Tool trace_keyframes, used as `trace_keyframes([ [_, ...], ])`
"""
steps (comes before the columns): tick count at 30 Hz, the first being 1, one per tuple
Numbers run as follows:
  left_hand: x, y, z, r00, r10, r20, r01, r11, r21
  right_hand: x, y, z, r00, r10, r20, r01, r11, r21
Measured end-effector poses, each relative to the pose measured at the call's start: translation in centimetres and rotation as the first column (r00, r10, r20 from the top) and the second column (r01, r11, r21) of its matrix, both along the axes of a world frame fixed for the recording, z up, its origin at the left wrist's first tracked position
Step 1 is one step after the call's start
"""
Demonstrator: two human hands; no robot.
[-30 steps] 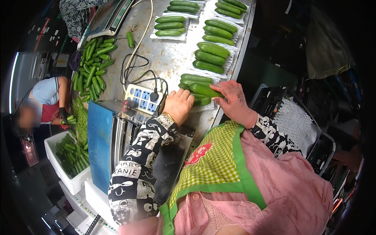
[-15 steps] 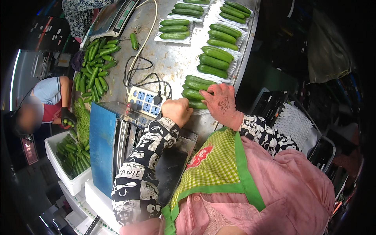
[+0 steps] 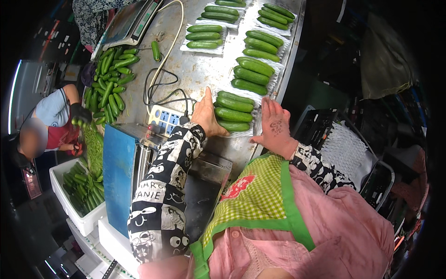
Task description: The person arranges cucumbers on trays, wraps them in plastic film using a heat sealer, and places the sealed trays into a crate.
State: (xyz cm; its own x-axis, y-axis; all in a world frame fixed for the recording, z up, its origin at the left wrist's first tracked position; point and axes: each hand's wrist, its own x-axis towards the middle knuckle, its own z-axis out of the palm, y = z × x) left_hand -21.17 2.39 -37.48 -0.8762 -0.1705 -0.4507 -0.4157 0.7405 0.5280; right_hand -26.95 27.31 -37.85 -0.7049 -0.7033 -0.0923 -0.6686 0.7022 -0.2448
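Three green cucumbers [image 3: 233,113] lie side by side on a white ribbed foam sheet [image 3: 250,131] in front of me. My left hand [image 3: 206,115], bare, is at their left ends with its fingers stretched out and its thumb by the lowest cucumber. On the other side my right hand [image 3: 275,128], in a pinkish glove, stands open with fingers up and thumb out, close to the sheet's right edge. Neither hand grips anything. Beyond them, more cucumber sets [image 3: 251,76] rest on similar sheets along the table's right side.
A white power strip [image 3: 163,120] with black cords sits left of my hand, beside a blue-sided machine [image 3: 120,174]. Loose cucumbers [image 3: 110,86] are heaped at the left, near a scale [image 3: 132,25]. A co-worker [image 3: 58,111] stands past a white box of cucumbers [image 3: 76,186].
Both my hands have come off the nearest cucumbers and spread apart to either side, fingers opening out. The co-worker's dark-gloved hand has moved up toward the heap.
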Motion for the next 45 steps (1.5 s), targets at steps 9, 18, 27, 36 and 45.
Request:
trace_keyframes([
  [9, 0.7, 0.5, -2.3, 0.998, 0.002, 0.066, 0.004, 0.995, -0.096, 0.0, 1.7, -3.3, 0.989, -0.081, 0.122, 0.096, 0.988, -0.118],
  [18, 0.4, 0.5, -2.0, 0.996, -0.005, 0.093, 0.016, 0.994, -0.11, -2.6, -0.5, -4.7, 0.942, -0.185, 0.281, 0.224, 0.968, -0.113],
  [27, 0.5, 0.6, 0.1, 0.989, 0.063, 0.13, -0.057, 0.997, -0.048, -2.6, -1.4, -5.0, 0.942, -0.117, 0.316, 0.183, 0.965, -0.188],
  [36, 1.4, 0.9, 0.1, 0.997, 0.043, 0.069, -0.043, 0.999, 0.003, -2.3, -0.7, -7.4, 0.623, -0.026, 0.782, 0.499, 0.783, -0.371],
  [45, 3.3, 1.2, 3.0, 0.996, 0.074, 0.053, -0.08, 0.991, 0.11, -0.8, -0.5, -1.7, 0.453, 0.023, 0.891, 0.594, 0.738, -0.32],
])
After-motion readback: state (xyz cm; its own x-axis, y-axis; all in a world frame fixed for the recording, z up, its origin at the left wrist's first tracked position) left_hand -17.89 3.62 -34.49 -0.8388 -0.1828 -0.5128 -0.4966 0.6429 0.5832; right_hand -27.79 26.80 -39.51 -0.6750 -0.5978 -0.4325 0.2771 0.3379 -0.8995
